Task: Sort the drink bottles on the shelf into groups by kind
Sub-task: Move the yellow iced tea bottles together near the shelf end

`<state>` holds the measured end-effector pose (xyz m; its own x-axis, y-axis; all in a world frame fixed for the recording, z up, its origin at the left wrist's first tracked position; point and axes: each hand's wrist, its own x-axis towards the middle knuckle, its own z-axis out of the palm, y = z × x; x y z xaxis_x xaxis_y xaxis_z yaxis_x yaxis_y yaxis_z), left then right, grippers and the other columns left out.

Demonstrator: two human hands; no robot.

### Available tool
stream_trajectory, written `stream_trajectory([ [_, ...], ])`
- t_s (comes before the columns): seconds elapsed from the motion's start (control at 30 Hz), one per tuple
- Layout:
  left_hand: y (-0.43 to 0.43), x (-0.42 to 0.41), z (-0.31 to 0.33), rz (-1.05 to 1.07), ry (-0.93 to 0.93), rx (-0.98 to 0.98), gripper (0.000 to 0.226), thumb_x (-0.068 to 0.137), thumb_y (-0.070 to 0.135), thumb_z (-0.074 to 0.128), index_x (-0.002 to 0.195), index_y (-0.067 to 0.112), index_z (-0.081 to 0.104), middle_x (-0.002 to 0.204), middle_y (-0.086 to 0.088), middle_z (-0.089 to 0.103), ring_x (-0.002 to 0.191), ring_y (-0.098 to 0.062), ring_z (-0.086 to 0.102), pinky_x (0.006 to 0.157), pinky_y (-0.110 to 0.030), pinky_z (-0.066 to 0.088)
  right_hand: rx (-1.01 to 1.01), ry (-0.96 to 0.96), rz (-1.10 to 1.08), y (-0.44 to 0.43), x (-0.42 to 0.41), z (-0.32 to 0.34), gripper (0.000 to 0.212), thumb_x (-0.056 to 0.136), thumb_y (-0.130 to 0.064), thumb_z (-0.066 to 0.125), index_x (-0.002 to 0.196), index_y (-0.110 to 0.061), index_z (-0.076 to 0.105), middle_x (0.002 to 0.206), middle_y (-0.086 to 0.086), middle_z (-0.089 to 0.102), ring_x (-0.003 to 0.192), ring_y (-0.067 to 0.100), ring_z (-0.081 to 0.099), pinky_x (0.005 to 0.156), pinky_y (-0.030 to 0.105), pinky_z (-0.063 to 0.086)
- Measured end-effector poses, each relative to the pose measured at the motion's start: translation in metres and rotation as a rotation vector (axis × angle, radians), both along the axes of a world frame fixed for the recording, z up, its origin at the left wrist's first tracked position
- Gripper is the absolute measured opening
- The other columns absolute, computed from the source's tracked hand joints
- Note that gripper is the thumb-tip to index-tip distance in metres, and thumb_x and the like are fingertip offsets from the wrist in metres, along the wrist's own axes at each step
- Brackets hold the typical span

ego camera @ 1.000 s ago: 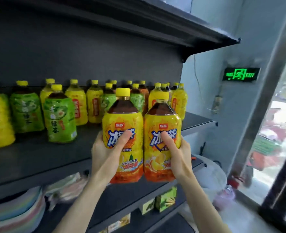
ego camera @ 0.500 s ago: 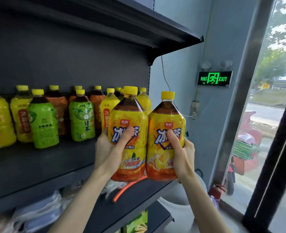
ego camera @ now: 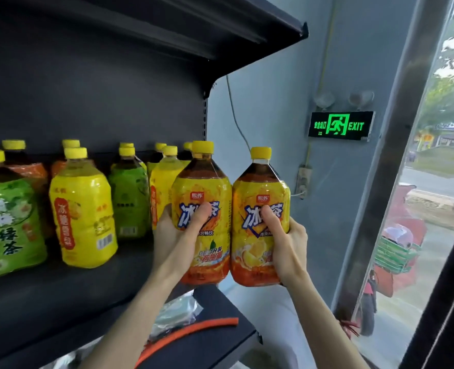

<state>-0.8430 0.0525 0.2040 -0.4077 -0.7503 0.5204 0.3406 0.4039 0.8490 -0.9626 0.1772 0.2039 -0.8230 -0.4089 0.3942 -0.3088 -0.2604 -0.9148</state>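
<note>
Two iced tea bottles with yellow-orange labels and yellow caps are held side by side at the right end of the dark shelf [ego camera: 60, 296]. My left hand [ego camera: 175, 235] grips the left iced tea bottle [ego camera: 202, 187], thumb across its label. My right hand [ego camera: 287, 243] grips the right iced tea bottle [ego camera: 260, 190] the same way; this bottle hangs past the shelf's right edge. On the shelf to the left stand mixed bottles: a green tea bottle [ego camera: 4, 225], a yellow pear drink bottle [ego camera: 82, 217], another green bottle [ego camera: 130, 201], orange-labelled ones behind.
The shelf above [ego camera: 167, 27] overhangs the bottles. A lower shelf [ego camera: 220, 310] carries an orange hose piece [ego camera: 188, 334] and plastic bags. To the right are a grey wall with an exit sign [ego camera: 340, 126], a dark door frame [ego camera: 380, 182] and a glass door.
Both hands have carried the two iced tea bottles rightward along the shelf to its right end, and the view has followed them.
</note>
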Motion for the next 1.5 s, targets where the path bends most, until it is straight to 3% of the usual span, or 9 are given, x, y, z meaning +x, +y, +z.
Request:
stream_trajectory([
  [0.1,0.007,-0.040,-0.005,0.053,-0.004,0.017,0.054,0.069,0.055,0.063,0.114,0.024,0.056,0.100,0.015,0.065,0.082,0.015,0.060,0.066,-0.002,0.044,0.018,0.002,0.045,-0.001,-0.045,-0.003,0.045,0.062,-0.058,0.069,0.078,-0.015,0.073,0.075,0.000,0.076,0.069,0.018,0.073,0.067,0.033,0.058],
  [0.27,0.015,-0.097,-0.016,0.207,-0.012,0.038,0.071,0.069,0.063,0.061,0.124,0.018,0.054,0.112,0.003,0.067,0.102,-0.011,0.063,0.090,-0.035,0.052,0.036,0.006,0.149,-0.005,-0.109,-0.004,0.041,0.066,-0.053,0.066,0.081,-0.015,0.072,0.072,-0.004,0.075,0.066,0.013,0.072,0.057,0.021,0.055],
  [0.47,0.007,-0.129,-0.017,0.339,-0.053,0.078,0.073,0.069,0.075,0.055,0.123,0.025,0.052,0.115,0.006,0.065,0.108,-0.013,0.060,0.097,-0.042,0.048,0.048,-0.010,0.246,-0.031,-0.152,-0.006,0.040,0.067,-0.056,0.065,0.078,-0.018,0.072,0.073,-0.003,0.075,0.067,0.011,0.072,0.056,0.018,0.053],
  [0.67,-0.012,-0.151,-0.013,0.430,-0.111,0.087,0.059,0.085,0.051,0.049,0.134,0.019,0.039,0.109,0.022,0.049,0.112,-0.005,0.047,0.086,-0.012,0.037,0.052,-0.034,0.303,-0.069,-0.178,-0.011,0.041,0.068,-0.056,0.066,0.078,-0.017,0.072,0.074,0.000,0.075,0.070,0.015,0.072,0.065,0.030,0.058],
  [0.77,-0.028,-0.159,-0.018,0.444,-0.118,0.038,0.066,0.079,0.065,0.050,0.132,0.026,0.042,0.126,0.008,0.056,0.117,-0.010,0.052,0.100,-0.029,0.042,0.043,-0.052,0.319,-0.086,-0.187,-0.014,0.039,0.070,-0.054,0.068,0.080,-0.017,0.072,0.074,0.000,0.075,0.070,0.014,0.072,0.061,0.025,0.057],
  [0.97,-0.055,-0.177,-0.019,0.441,-0.158,0.058,0.076,0.075,0.061,0.047,0.139,0.021,0.036,0.134,0.000,0.051,0.118,-0.012,0.049,0.101,-0.034,0.042,0.010,-0.091,0.349,-0.108,-0.199,-0.019,0.034,0.078,-0.046,0.073,0.088,-0.014,0.071,0.078,-0.001,0.074,0.069,0.010,0.072,0.053,0.015,0.051],
  [1.17,-0.094,-0.195,-0.025,0.461,-0.214,0.121,0.097,0.061,0.087,0.048,0.138,0.029,0.038,0.139,-0.001,0.046,0.127,-0.020,0.045,0.105,-0.048,0.040,-0.006,-0.130,0.381,-0.126,-0.214,-0.022,0.028,0.081,-0.041,0.071,0.092,-0.016,0.070,0.083,-0.001,0.074,0.071,0.009,0.072,0.053,0.015,0.052],
  [1.33,-0.114,-0.204,-0.021,0.453,-0.158,0.170,0.062,0.091,0.044,0.051,0.144,0.021,0.028,0.140,-0.002,0.044,0.125,-0.015,0.044,0.094,-0.029,0.039,-0.029,-0.168,0.384,-0.138,-0.222,-0.024,0.023,0.086,-0.037,0.065,0.094,-0.015,0.069,0.083,-0.003,0.074,0.071,0.008,0.072,0.054,0.016,0.052],
  [1.5,-0.129,-0.213,-0.023,0.447,-0.119,0.164,0.065,0.088,0.050,0.051,0.143,0.024,0.027,0.139,0.000,0.044,0.121,-0.012,0.044,0.096,-0.032,0.040,-0.037,-0.154,0.393,-0.148,-0.226,-0.026,0.018,0.087,-0.034,0.065,0.092,-0.018,0.068,0.082,-0.004,0.073,0.069,0.007,0.072,0.054,0.015,0.052],
])
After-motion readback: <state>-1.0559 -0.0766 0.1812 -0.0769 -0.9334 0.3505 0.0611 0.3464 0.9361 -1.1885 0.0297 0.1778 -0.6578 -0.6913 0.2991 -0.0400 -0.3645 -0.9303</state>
